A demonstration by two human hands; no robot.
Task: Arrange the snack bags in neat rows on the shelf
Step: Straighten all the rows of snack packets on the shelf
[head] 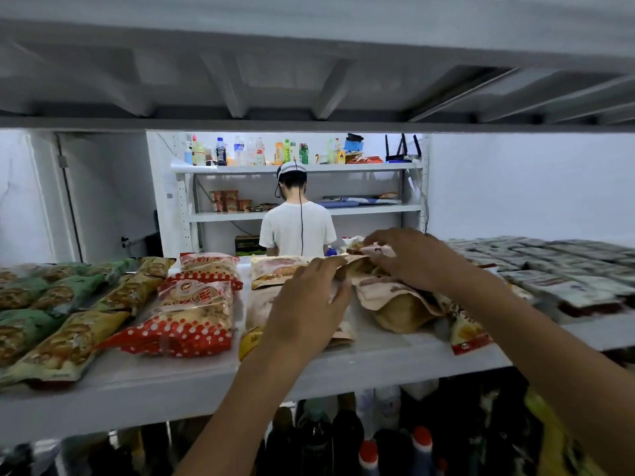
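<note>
Both forearms reach up from the near edge over the white shelf [360, 359]. Left hand [309, 304] lies palm-down, fingers spread and loosely curved, flat on a pale snack bag [261, 304] at the shelf's middle; it presses rather than grips, fingertips touching the near edge of another pale bag [278, 269] farther back. Right hand [409, 259] arches over a loose heap of pale pink-and-tan bags [388, 297] just right of the left hand, fingers bent downward onto the top bag; whether it pinches the bag or only rests on it cannot be told. Heap is untidy, bags overlapping at angles, one red-edged bag [467, 334] sticking out toward the near edge under the right forearm. Left of the hands, red polka-dot bags [192, 314] lie in a near-to-far column. Farther left, yellow-brown bags [68, 345] and green bags [20, 324] lie in slanted rows. Right end of the shelf holds dark flat packets [563, 269] in tight rows. Below the shelf, dark bottles [367, 455] with red caps. Beyond the shelf, a person in a white shirt [297, 228] stands facing away toward a far rack [309, 168] carrying drink bottles [240, 152].
</note>
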